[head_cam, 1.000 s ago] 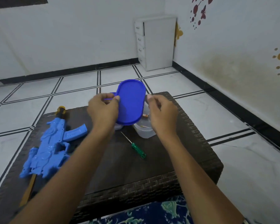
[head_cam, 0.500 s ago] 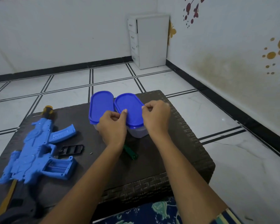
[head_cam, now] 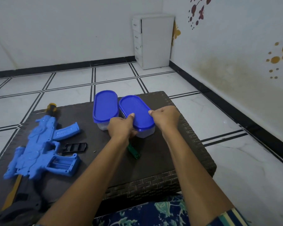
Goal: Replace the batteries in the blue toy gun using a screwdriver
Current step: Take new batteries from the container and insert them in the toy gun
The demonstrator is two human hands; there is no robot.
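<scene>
We press our left hand (head_cam: 121, 128) and right hand (head_cam: 166, 119) closed on the blue oval lid of the clear plastic box (head_cam: 136, 111). Left of our grip the blue plastic toy gun (head_cam: 38, 147) lies on the dark woven tabletop (head_cam: 178, 154), compartment open. It looks light, rigid and hollow; we would lift it by the body.
</scene>
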